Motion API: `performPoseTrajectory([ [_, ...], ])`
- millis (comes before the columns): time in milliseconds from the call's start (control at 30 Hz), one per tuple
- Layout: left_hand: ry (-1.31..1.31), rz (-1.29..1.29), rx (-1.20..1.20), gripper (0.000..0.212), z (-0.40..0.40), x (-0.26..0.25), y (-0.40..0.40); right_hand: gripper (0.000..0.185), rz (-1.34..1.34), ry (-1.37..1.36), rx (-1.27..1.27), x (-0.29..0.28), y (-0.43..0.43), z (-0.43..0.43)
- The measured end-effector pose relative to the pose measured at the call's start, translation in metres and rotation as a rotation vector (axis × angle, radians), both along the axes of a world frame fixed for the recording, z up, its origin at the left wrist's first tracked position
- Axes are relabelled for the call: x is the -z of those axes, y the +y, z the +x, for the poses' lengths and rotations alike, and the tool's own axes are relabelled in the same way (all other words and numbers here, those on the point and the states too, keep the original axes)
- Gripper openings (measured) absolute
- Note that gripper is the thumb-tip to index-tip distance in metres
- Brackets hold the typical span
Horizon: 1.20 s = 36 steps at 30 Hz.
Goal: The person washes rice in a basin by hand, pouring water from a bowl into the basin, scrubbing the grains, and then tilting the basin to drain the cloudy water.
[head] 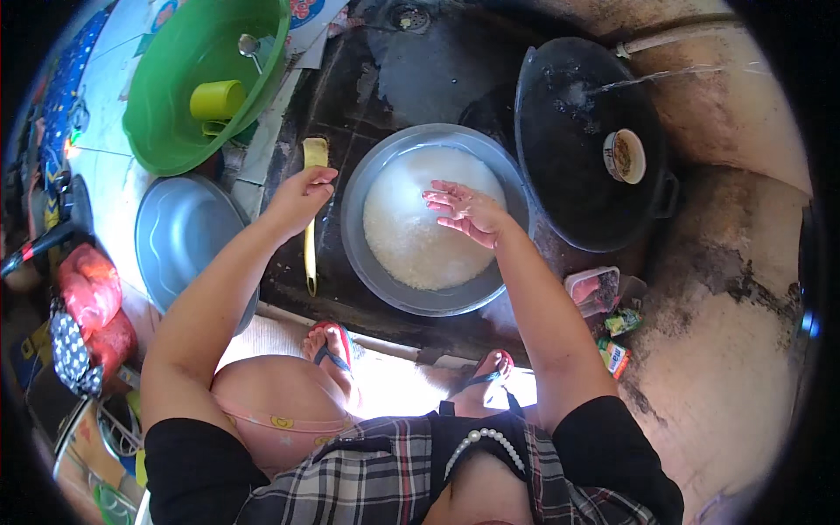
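Note:
A round grey plastic basin (354,230) stands on the dark wet floor before me. White rice grains (420,256) lie in it under cloudy water. Over the basin, my right hand (467,213) is spread, palm partly turned up, its fingers wet and holding nothing. To the left of the rim is my left hand (298,202), fingers loosely bent and apart, with nothing seen in them. Below that hand lies a yellow long-handled utensil (311,256), its middle partly hidden by the hand.
At right, water runs into a large black tub (558,190) where a small bowl (630,157) floats. A green basin (164,98) holds a yellow-green mug (216,100) and a spoon (249,46). Nearby are a blue-grey basin (184,236), a plastic container (590,289) and red bags (92,289).

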<state>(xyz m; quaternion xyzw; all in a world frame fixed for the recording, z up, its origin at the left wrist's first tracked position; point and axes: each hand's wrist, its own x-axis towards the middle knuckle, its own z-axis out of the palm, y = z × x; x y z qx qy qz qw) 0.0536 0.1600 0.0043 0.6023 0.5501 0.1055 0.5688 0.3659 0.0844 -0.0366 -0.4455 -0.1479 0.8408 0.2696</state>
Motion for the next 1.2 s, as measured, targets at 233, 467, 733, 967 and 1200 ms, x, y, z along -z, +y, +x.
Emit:
performPoseTrajectory([
  [233,-0.050,-0.096,0.091,0.048,0.026,0.033,0.010,0.054,-0.053,0.032,0.108,-0.028,-0.016,-0.002],
  [467,-0.033,-0.017,0.147,0.047,0.028,0.069,0.021,0.053,0.102,-0.585,0.081,0.004,-0.013,-0.013],
  [733,-0.052,0.022,0.179,0.047,0.036,0.065,0.022,0.062,0.467,-1.267,-1.011,0.050,0.044,-0.047],
  [967,-0.038,-0.024,0.187,0.047,0.031,0.064,0.024,0.064,0.232,-0.876,-0.783,0.032,0.024,-0.065],
  [1200,-0.038,0.035,0.238,0.047,0.033,0.068,0.025,0.046,0.598,-1.083,-0.485,0.036,-0.034,-0.050],
])
